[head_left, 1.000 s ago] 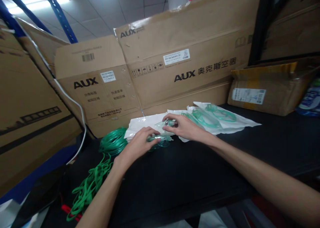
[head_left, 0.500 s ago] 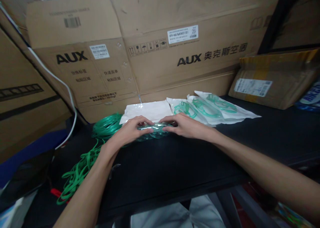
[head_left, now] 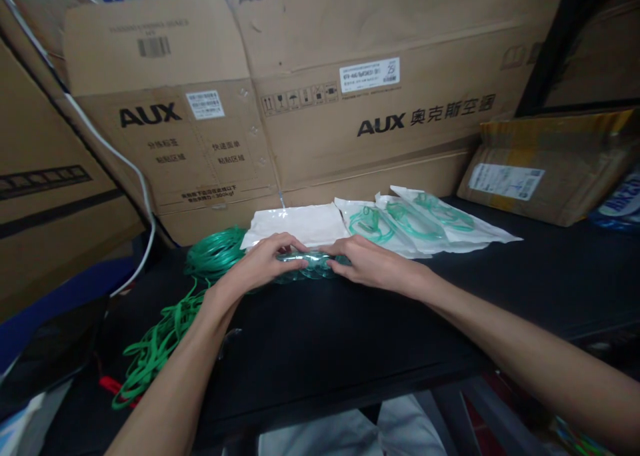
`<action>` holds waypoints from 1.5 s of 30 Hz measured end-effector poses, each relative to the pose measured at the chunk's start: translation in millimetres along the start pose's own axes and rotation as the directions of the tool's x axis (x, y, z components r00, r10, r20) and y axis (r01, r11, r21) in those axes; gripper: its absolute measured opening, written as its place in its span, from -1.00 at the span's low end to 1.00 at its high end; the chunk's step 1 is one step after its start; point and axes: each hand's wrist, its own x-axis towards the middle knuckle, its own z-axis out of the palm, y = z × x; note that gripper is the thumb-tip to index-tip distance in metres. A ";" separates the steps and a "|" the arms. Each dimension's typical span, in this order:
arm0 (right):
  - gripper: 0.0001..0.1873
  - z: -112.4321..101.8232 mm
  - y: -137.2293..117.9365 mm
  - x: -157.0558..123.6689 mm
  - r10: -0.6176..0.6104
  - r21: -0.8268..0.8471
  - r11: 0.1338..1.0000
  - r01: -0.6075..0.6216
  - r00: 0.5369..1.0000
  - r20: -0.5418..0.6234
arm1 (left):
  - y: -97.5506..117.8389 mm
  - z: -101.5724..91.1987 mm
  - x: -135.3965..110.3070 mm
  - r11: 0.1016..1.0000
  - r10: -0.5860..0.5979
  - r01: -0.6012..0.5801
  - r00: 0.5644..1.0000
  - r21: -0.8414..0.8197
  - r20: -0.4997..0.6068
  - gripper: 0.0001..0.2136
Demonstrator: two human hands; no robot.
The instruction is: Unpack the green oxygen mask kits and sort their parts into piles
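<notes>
Head view: I see three overlapping pouches point(head_left: 487, 233), green tubing point(head_left: 457, 217) inside each. Clear masks point(head_left: 316, 261) sit bunched at the black table point(head_left: 380, 329), before a white packet point(head_left: 297, 228). Left hand point(head_left: 263, 259) and right hand point(head_left: 367, 259) face each other, both clamped on the masks, thumbs on the near side.

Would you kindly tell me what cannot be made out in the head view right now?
All in the head view:
- Clear plastic pieces: exact number and ends, covered by the left hand and right hand.
- Green straps: partly hidden behind the left forearm.
- White label on the cardboard: smallest print too small and blurred.
- Blue item: cut off by the right edge.
</notes>
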 end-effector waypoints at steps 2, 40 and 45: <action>-0.57 4.8 -1.8 0.5 -0.015 -0.038 0.999 0.014 1.000 -0.018 | -0.7 0.6 -0.1 1.000 0.008 -0.008 1.000 0.023 -0.017 -0.74; -0.72 -75.5 19.0 -13.0 0.409 -0.212 0.782 -0.586 0.739 -0.536 | 56.2 17.6 31.6 0.917 -0.240 0.158 0.952 -0.367 -0.189 -0.59; -0.69 -76.4 8.5 -15.4 0.278 -0.205 0.842 -0.499 0.727 -0.628 | 83.7 24.8 54.4 0.751 -0.310 0.215 0.950 -0.624 -0.047 -0.40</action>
